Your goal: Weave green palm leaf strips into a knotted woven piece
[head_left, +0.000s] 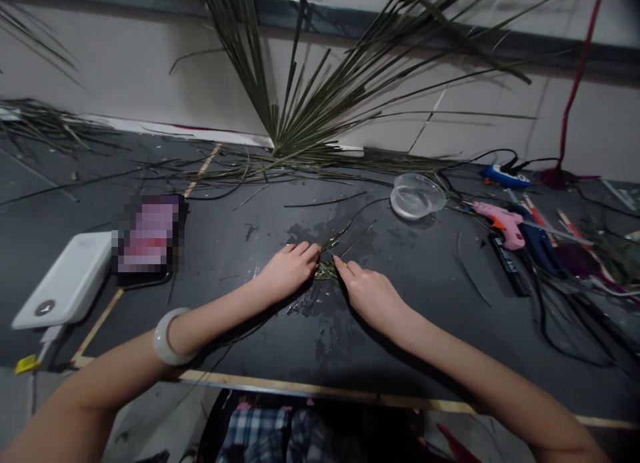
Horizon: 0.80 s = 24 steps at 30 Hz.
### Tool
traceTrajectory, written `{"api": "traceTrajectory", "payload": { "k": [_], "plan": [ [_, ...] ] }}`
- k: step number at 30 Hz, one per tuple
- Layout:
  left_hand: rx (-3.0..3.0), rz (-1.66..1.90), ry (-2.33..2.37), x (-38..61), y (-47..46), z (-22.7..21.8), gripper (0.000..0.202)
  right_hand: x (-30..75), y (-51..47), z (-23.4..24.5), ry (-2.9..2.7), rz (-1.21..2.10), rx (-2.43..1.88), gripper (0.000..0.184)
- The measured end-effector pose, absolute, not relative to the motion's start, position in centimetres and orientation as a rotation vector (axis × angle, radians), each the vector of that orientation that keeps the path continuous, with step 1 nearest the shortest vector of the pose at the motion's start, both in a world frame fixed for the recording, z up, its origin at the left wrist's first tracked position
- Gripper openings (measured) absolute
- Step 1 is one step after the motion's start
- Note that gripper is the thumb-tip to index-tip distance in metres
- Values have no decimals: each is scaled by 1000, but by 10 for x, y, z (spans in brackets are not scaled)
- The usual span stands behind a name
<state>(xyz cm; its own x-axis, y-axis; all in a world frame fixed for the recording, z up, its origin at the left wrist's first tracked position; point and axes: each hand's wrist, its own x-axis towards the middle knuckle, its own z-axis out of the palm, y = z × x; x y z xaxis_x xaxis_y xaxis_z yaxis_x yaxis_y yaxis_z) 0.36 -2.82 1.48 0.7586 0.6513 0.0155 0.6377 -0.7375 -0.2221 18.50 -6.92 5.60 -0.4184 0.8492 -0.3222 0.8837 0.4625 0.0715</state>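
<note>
My left hand (287, 271) lies back up at the middle of my view, its fingers (303, 249) curled over toward 3 o'clock. My right hand (370, 293) sits just beside it at 3 o'clock, also back up, its fingertips (344, 264) angled toward 10 o'clock, so the two grips almost meet. My left forearm (220, 319) reaches in from 8 o'clock and my right forearm (475, 383) from 4 o'clock, converging on my hands.
</note>
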Motion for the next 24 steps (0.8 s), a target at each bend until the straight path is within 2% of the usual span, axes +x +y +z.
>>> {"api": "traceTrajectory", "payload": {
  "k": [8,24],
  "plan": [
    [-2757,-41,-1054,1,-25,10,30,192,-63,63,2486,-162,1519,55],
    [-2781,-13,-1103,1,-26,12,30,187,-57,58,2482,-162,1509,52]
  ]
}}
